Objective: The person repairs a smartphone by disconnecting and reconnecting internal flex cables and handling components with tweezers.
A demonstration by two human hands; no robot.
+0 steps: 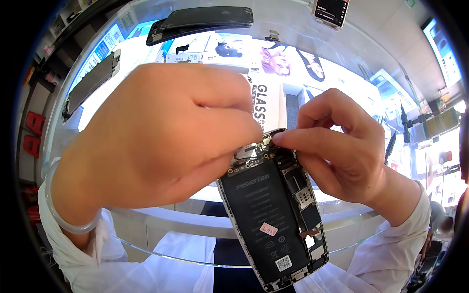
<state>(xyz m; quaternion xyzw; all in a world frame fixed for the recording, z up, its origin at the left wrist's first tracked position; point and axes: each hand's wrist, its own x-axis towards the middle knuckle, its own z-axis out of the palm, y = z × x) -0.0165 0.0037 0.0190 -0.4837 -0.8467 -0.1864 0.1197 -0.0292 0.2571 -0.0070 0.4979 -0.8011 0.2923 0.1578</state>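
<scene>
An opened smartphone (254,207) is held tilted over the counter's near edge, its inside facing up. Its long black battery (266,195) bears a small pink sticker (268,229); boards and metal shields run down the right side. My left hand (171,132), large and close, is closed at the phone's upper left edge; its fingertips are hidden. My right hand (342,141) is closed too, the thumb tip on the phone's top right corner and the index finger curled behind it. Whether either hand also holds a small part cannot be made out.
Beyond my hands stands a lit glass counter (342,63). On it lie dark phone panels (207,18), a detached screen (93,83), a small metal part (272,35) and a white box (271,105). A lit phone (330,12) sits at the back; screwdrivers (405,122) are at right.
</scene>
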